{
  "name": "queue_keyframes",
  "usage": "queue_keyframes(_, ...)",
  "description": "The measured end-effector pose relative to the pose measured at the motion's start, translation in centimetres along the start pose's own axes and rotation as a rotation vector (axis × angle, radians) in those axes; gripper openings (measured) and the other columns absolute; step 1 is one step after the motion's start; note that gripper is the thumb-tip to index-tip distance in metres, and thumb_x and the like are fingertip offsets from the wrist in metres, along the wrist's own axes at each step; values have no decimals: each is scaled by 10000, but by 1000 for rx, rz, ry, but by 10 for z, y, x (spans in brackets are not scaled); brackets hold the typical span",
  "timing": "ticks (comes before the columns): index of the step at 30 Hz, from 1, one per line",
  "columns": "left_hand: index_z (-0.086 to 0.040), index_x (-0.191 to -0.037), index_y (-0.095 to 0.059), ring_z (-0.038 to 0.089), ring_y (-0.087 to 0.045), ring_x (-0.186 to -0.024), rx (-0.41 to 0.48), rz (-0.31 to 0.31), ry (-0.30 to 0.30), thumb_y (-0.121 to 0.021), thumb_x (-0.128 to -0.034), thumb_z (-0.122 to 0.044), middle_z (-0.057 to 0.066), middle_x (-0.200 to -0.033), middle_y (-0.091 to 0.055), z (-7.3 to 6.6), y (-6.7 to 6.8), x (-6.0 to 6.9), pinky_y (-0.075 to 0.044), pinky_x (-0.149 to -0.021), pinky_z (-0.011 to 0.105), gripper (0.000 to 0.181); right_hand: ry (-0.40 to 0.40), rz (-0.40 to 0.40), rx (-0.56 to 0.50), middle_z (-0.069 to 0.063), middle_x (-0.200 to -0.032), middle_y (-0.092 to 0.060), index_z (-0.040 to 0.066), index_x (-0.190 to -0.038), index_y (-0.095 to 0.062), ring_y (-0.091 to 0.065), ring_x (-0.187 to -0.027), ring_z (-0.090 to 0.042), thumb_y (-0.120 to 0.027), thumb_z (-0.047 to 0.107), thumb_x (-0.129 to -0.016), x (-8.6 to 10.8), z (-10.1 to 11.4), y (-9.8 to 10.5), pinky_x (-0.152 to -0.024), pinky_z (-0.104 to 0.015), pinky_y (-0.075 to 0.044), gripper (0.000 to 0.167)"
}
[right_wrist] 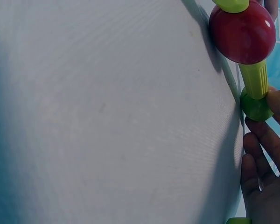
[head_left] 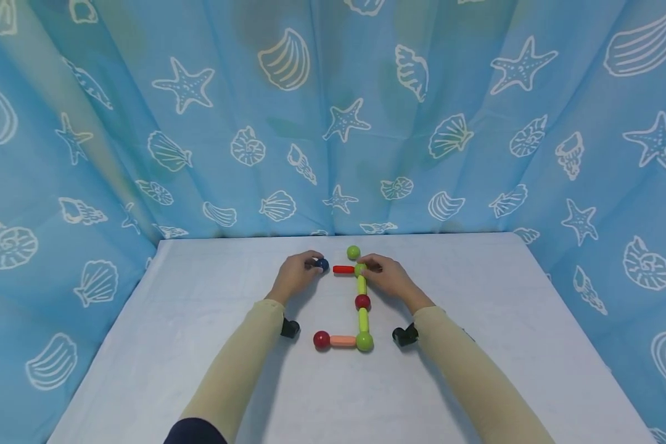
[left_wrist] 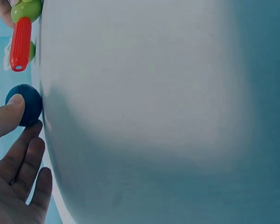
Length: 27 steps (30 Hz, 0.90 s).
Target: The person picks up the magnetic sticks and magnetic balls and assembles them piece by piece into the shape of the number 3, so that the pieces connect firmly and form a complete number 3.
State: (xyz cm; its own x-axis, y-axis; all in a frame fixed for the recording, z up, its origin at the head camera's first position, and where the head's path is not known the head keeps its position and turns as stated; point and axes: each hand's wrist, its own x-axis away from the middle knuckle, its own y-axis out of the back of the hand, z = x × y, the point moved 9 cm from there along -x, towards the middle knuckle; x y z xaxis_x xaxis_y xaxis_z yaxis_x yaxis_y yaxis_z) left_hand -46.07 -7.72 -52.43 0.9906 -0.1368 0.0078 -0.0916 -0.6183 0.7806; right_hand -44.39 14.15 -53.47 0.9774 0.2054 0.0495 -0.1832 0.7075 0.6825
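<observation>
My left hand (head_left: pixel 296 274) pinches a dark blue ball (left_wrist: pixel 31 105) between thumb and fingers. A short gap separates that ball from the free end of a red rod (left_wrist: pixel 20 46). My right hand (head_left: pixel 387 275) pinches the green ball (right_wrist: pixel 255 106) into which the red rod's other end fits. From this ball a chain runs toward me: a yellow-green rod (head_left: pixel 362 285), a dark red ball (right_wrist: pixel 245 35), another yellow-green rod (head_left: pixel 363 319) and a green ball (head_left: pixel 364 341). An orange rod (head_left: pixel 343 341) extends left from there to a red ball (head_left: pixel 322 340).
A loose green ball (head_left: pixel 353 252) lies behind the chain, near the far edge of the white table (head_left: pixel 200 345). A blue curtain (head_left: pixel 333 166) with shell and starfish prints hangs behind and at both sides. Black wrist cameras sit beneath both forearms.
</observation>
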Motion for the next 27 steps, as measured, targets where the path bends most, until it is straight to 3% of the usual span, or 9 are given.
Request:
queue_keyframes(10, -177, -1263, -690, 236, -639, -1069, 25, 14, -68, -724, -953, -156, 72, -1170, -710, -5, 0, 10, -495, -989, 431, 312, 4, 12, -7, -88, -1295, -639, 150, -1342, -636, -576, -1222, -277, -647, 230, -1005, 1, 4, 2, -1071, -453, -442, 347)
queue_keyframes(18, -184, -1282, -680, 246, -636, -1117, 43, 9, -38, -715, -962, -157, 82, -1227, -699, -3, -3, 12, -484, -1027, 443, 323, 3, 14, -10, -85, -1289, -639, 155, -1342, -639, -575, -1205, -274, -656, 225, -998, 1, 3, 1, -1066, -449, -448, 352)
queue_keyframes(27, -172, -1290, -677, 239, -648, -1104, 56, 18, -81, -719, -959, -154, 83, -1218, -708, -6, -8, 9, -481, -1032, 439, 334, -12, 7, -2, -74, -1280, -636, 178, -1349, -635, -572, -1202, -268, -662, 235, -996, -1, 0, 0, -1061, -446, -452, 359)
